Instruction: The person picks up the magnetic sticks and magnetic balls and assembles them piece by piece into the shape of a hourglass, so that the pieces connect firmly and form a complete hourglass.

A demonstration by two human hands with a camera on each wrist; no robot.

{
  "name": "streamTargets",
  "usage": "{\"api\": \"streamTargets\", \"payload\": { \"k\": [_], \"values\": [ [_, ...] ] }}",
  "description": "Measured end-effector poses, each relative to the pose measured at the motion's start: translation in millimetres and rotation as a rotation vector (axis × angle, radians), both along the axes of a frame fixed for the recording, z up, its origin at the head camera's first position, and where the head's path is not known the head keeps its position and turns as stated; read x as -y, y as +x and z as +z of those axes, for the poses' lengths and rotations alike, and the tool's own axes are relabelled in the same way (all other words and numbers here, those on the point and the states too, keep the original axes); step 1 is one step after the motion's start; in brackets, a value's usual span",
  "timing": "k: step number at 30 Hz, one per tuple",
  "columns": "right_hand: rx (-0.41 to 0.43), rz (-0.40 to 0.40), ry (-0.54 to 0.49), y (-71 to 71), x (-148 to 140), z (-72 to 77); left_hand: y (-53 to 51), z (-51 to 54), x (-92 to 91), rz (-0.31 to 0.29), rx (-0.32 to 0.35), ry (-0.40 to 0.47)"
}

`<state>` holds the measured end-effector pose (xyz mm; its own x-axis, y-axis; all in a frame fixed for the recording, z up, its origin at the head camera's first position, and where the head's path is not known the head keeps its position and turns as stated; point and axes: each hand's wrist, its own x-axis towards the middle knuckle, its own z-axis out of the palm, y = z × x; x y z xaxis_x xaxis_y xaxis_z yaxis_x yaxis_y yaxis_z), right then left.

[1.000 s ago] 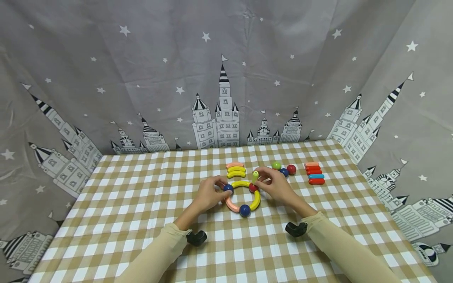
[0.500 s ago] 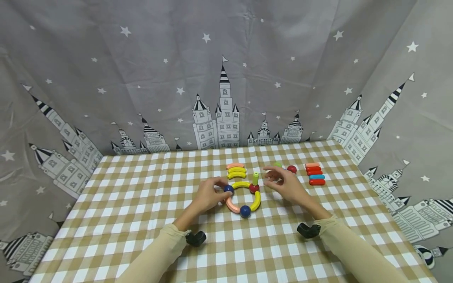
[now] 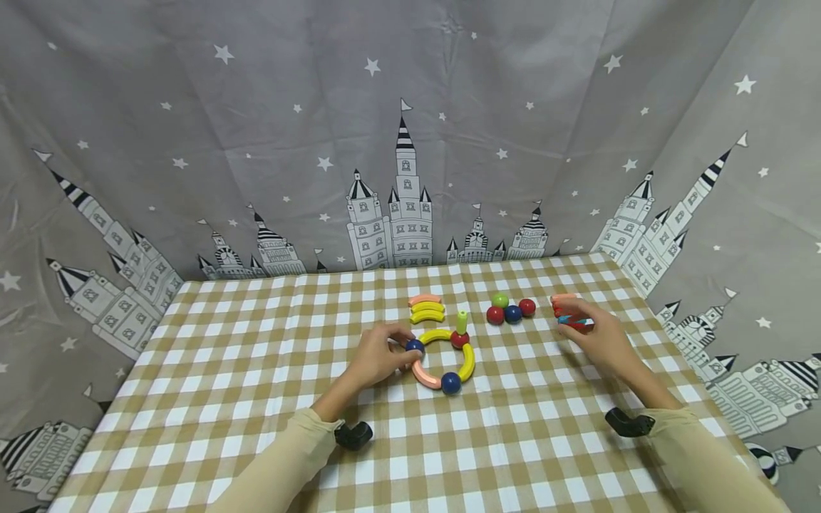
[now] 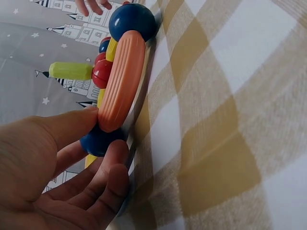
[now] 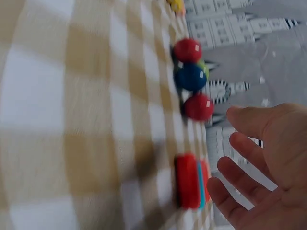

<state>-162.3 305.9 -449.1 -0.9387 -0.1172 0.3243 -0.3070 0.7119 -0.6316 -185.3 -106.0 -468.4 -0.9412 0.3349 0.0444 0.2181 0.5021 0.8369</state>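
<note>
My left hand (image 3: 378,354) pinches a blue ball (image 3: 415,347) at the left of a ring lying on the table. Two yellow curved rods (image 3: 467,363), an orange curved rod (image 4: 122,81), another blue ball (image 3: 451,382) and a red ball (image 3: 459,340) make up the ring. From the red ball a light green rod (image 3: 462,322) stands upright. Over on the right, my right hand (image 3: 603,338) hovers by a row of short straight rods, partly hiding them. In the right wrist view its fingers are parted and apart from the red rod (image 5: 187,181).
Behind the ring lie more curved rods, one orange (image 3: 425,300) and two yellow (image 3: 427,311). Between ring and straight rods sit a green ball (image 3: 499,301), a blue ball (image 3: 512,313) and two red balls (image 3: 494,315). A checked cloth (image 3: 224,399) covers the table.
My right hand has let go of the upright green rod and moved right, past the loose balls, to the straight rods. The ring's front blue ball has shifted slightly right; my left hand keeps its pinch.
</note>
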Motion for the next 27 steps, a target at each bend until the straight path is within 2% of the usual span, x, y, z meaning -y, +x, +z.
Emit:
{"api": "streamTargets", "payload": {
  "k": [5, 13, 21, 27],
  "values": [
    [0.053, -0.048, 0.048, 5.3, -19.9, -3.1, 1.1, 0.8, -2.2, 0.011, -0.006, -0.010],
    [0.123, -0.064, 0.067, 7.0, -29.7, -5.3, 0.4, 0.7, -3.0, 0.006, -0.006, -0.018],
    [0.082, -0.055, 0.112, 3.5, -31.9, -14.0, -0.2, 1.5, -2.2, 0.002, 0.016, -0.017],
    [0.094, -0.037, 0.117, 0.5, -30.6, -16.9, -0.6, 0.3, -1.7, -0.001, 0.022, -0.004]
  ]
}}
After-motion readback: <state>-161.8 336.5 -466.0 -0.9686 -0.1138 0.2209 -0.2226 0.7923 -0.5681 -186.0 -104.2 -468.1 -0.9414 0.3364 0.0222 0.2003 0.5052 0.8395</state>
